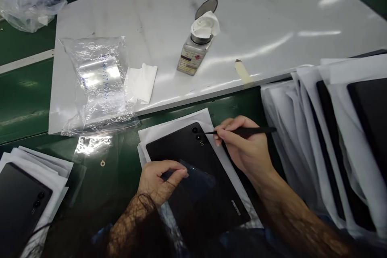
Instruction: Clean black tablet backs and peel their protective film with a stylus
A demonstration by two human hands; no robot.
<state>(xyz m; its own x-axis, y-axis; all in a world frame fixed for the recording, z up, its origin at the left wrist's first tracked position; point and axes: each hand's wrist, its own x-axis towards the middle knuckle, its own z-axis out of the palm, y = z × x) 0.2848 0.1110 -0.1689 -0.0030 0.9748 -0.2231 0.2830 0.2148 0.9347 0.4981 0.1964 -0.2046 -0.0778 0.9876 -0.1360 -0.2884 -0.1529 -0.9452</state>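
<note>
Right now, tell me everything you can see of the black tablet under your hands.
The black tablet lies flat, back up, on white paper sheets on the green bench. Its dark, matte-looking back shows two round camera lenses near one corner, small dots beside them, and pale lettering near the lower edge. The left hand rests on it beside a bluish patch, perhaps film; the right hand's black pointed tool reaches toward the lenses.

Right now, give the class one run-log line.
left hand: at clear film on black tablet | right hand: holds black pen-like tool by lens
</note>
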